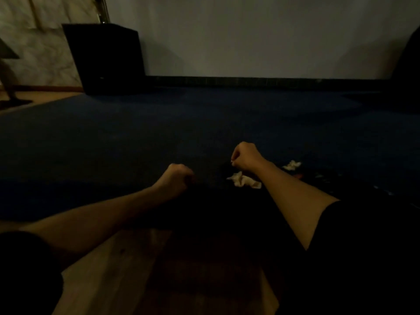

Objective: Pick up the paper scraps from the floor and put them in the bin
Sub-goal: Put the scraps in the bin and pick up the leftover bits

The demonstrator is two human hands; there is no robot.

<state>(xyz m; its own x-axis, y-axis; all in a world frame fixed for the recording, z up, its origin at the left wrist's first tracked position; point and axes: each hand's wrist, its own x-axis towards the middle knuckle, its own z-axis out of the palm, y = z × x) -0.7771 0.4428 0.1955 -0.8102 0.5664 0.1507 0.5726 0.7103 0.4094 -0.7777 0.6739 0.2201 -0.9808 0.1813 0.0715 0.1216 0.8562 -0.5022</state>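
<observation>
My left hand (178,178) and my right hand (245,156) are both closed into fists low over the floor. Each appears to pinch the top edge of a black plastic bag (216,201) that spreads dark between and below my arms. A crumpled white paper scrap (244,181) lies just under my right wrist. A second white scrap (292,165) lies to the right of that wrist. In the dim light I cannot tell whether the scraps rest on the bag or on the blue carpet (136,137). A tiny white speck shows at my right fingertips.
A tall black box (104,60) leans against the back wall at the left. Wooden floor (109,269) runs below the carpet's near edge and at the far left. A dark shape (406,64) stands at the right edge. Small glints (386,192) dot the dark area on the right.
</observation>
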